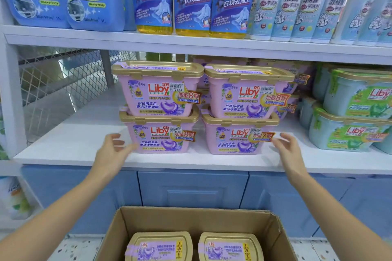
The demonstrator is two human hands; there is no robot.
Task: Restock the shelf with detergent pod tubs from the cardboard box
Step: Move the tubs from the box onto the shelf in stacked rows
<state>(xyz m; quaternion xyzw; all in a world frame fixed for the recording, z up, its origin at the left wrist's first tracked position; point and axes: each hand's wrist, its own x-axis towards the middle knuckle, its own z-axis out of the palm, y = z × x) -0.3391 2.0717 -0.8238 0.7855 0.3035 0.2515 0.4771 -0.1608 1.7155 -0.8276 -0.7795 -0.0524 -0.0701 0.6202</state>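
Big white shelf (pixel 74 140) fills the view, and four pink detergent pod tubs stand on it at the front, in two stacks of two: a left stack (pixel 159 112) and a right stack (pixel 241 112). More pink tubs show behind them. Down below, the open cardboard box (pixel 114 231) holds at least two more tubs (pixel 159 248), gold lids up, side by side.

Both arms are out at shelf level. The left hand (pixel 111 153) sits just beside the bottom tub of the left stack, fingers spread and loose, gripping nothing. The right hand (pixel 290 150) flanks the bottom tub of the right stack, also spread and empty. Whether the fingertips touch plastic is lost in blur.

This looks like the gap between placements, the front row set or being squared up. The next move calls for a reach down into the box, one hand on each side of a tub, then a lift to the bare stretch of shelf left of the stacks.

Around it: wire mesh (pixel 53 82) backs the shelf, a blue cabinet (pixel 191 190) sits beneath, green tubs (pixel 350 133) are stacked to the right, bottles (pixel 191 0) line the tier above, and speckled floor (pixel 74 248) shows beside the box.
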